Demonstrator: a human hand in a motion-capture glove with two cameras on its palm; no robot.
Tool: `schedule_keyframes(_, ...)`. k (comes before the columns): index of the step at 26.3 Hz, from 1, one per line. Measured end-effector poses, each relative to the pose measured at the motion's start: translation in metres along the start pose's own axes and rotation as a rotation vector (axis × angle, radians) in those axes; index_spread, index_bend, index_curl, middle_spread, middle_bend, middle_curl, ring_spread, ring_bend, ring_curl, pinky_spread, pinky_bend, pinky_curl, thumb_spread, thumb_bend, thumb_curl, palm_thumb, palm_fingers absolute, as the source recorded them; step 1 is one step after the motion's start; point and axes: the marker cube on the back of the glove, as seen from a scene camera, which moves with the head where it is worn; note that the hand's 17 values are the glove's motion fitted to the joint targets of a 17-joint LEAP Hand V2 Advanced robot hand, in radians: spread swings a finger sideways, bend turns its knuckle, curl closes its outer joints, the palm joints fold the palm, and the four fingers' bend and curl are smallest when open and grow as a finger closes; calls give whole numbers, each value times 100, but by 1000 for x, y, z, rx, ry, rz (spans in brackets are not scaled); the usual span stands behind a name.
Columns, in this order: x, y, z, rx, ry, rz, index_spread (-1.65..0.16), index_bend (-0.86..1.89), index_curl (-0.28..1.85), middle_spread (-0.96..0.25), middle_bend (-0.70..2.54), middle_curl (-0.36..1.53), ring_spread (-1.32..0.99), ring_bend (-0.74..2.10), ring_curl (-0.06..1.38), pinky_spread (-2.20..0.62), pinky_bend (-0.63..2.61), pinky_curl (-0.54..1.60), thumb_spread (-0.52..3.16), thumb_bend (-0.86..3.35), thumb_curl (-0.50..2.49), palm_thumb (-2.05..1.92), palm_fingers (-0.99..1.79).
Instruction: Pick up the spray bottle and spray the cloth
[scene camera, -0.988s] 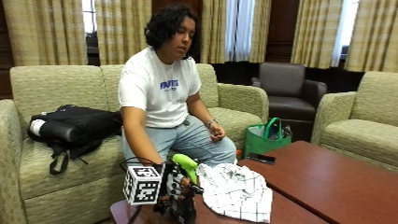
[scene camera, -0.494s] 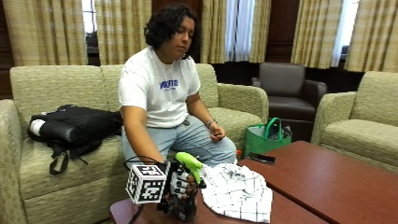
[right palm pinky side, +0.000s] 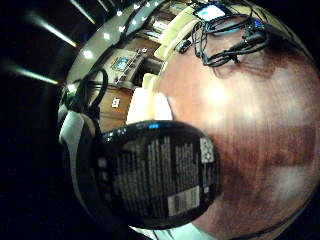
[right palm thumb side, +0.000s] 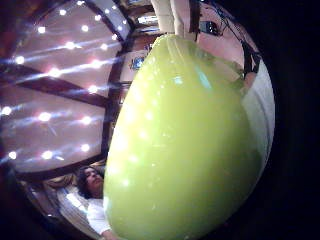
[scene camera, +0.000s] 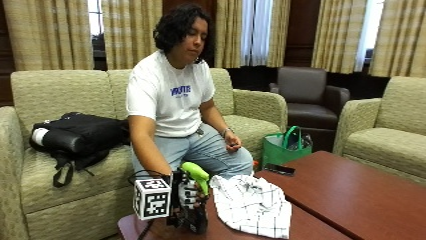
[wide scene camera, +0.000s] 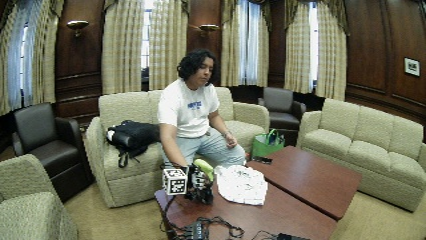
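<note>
In the outside view a spray bottle (scene camera: 195, 176) with a lime-green head and a dark body stands upright at the near left corner of the brown table (scene camera: 346, 192). My gloved right hand (scene camera: 187, 194) grips its neck just under the head. Whether its base touches the wood I cannot tell. A white checked cloth (scene camera: 253, 205) lies crumpled on the table just right of the bottle, and the nozzle points toward it. The green head (right palm thumb side: 180, 150) fills the thumb side palm view. The labelled dark body (right palm pinky side: 160, 175) fills much of the little finger side view.
A dark phone (scene camera: 279, 169) lies at the table's far edge, and a green bag (scene camera: 285, 147) stands on the floor behind it. A black bag (scene camera: 80, 136) rests on the sofa. Cables (wide scene camera: 200, 229) lie on the table's near end. The bare left hand (scene camera: 233, 146) rests on a thigh.
Almost nothing: my hand keeps its grip on the bottle and both stay in about the same spot beside the cloth.
</note>
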Motion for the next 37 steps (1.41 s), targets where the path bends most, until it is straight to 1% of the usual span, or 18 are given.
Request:
schedule_keyframes(1, 0, 1, -1, 8, -6, -8, -27, 25, 29, -18, 56, 48, -21, 67, 40, -30, 44, 36, 76, 3, 46, 89, 141)
schedule_keyframes(2, 1, 3, -1, 18, -8, -16, -27, 24, 30, -18, 58, 49, -21, 68, 40, -30, 46, 37, 72, 2, 47, 90, 143)
schedule_keyframes(4, 1, 4, -2, 34, -3, -28, -27, 32, 33, -18, 59, 50, -20, 69, 41, -30, 43, 36, 65, 0, 50, 89, 145)
schedule_keyframes(8, -1, 7, 1, 51, 43, -58, -27, 40, 38, -18, 62, 52, -20, 70, 42, -30, 42, 37, 55, -1, 54, 91, 144)
schedule_keyframes(17, -4, 17, 13, 71, 111, -134, -25, 48, 46, -17, 68, 55, -19, 72, 46, -29, 44, 39, 40, -2, 62, 93, 142)
schedule_keyframes(32, -3, 17, 13, 79, 112, -138, -24, 52, 52, -17, 72, 57, -20, 74, 49, -30, 46, 41, 28, -2, 70, 92, 139)
schedule_keyframes(37, -4, 18, 16, 111, 106, -115, -24, 53, 54, -17, 73, 57, -20, 74, 49, -30, 46, 42, 27, -2, 71, 92, 139)
